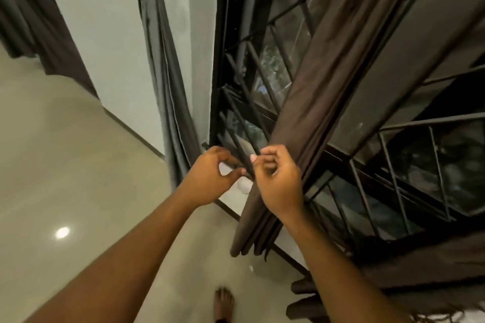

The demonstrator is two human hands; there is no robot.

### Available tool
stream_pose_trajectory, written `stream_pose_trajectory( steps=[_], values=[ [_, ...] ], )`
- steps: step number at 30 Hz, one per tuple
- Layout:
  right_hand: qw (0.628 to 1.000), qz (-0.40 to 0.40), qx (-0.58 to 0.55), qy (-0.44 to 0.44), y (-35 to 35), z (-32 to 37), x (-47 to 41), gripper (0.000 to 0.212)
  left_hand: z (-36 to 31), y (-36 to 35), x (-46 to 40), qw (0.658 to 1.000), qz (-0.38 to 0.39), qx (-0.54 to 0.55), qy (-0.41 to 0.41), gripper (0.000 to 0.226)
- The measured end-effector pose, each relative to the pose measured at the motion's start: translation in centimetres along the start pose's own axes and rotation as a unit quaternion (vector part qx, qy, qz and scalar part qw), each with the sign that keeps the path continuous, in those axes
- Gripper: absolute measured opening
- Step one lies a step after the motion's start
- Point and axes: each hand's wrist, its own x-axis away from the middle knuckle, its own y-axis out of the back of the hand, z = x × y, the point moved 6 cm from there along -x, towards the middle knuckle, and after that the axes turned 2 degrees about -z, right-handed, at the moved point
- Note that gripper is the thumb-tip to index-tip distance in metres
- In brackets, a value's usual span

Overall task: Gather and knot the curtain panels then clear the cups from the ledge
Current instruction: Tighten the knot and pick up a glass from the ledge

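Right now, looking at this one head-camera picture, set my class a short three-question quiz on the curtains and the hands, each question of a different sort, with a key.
1. True or false: the grey curtain by the wall is already tied with a band.
2. Multiple choice: where is the right hand?
A. flat on the floor
B. at the edge of the brown curtain, fingers curled
C. on the grey curtain
3. Fill the gap: a small white object sits on the ledge just below the ____ hand.

Key:
1. True; a grey band is knotted round it.
2. B
3. left
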Motion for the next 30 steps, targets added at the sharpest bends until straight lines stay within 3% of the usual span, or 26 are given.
stream_pose_trajectory(
  steps=[2,6,10,14,18,21,24,27,30],
  values=[
    [1.0,0.019,-0.011,-0.008,-2.5,-0.5,-1.0,0.012,2.0,0.4,-0.9,0.999,-0.001,-0.007,0.035,0.03],
    [0.999,0.01,-0.005,0.047,-4.5,0.1,-4.0,0.025,4.0,1.3,-4.3,0.996,-0.005,-0.011,0.086,0.071],
    [0.981,-0.067,0.041,0.175,-2.7,5.3,-9.2,0.033,1.5,2.8,-8.8,0.997,-0.035,0.061,0.027,0.097],
    [0.9,-0.222,0.144,0.346,2.0,14.4,-16.5,0.036,-6.9,6.5,-16.0,0.975,-0.074,0.165,-0.132,0.097],
    [0.805,-0.364,0.212,0.417,8.0,23.2,-21.8,0.052,-17.9,10.6,-21.3,0.926,-0.075,0.212,-0.304,0.096],
    [0.749,-0.46,0.249,0.407,13.8,29.5,-24.5,0.077,-25.3,13.1,-23.2,0.879,-0.053,0.259,-0.396,0.099],
    [0.755,-0.497,0.237,0.356,20.2,35.6,-27.9,0.105,-31.5,15.0,-23.7,0.828,-0.048,0.281,-0.483,0.102],
    [0.824,-0.444,0.151,0.318,25.2,41.5,-31.7,0.121,-35.9,16.5,-25.0,0.792,-0.048,0.312,-0.523,0.104],
    [0.837,-0.411,0.213,0.291,27.1,47.0,-34.5,0.127,-39.9,18.3,-26.5,0.772,-0.056,0.349,-0.528,0.111]
  ],
)
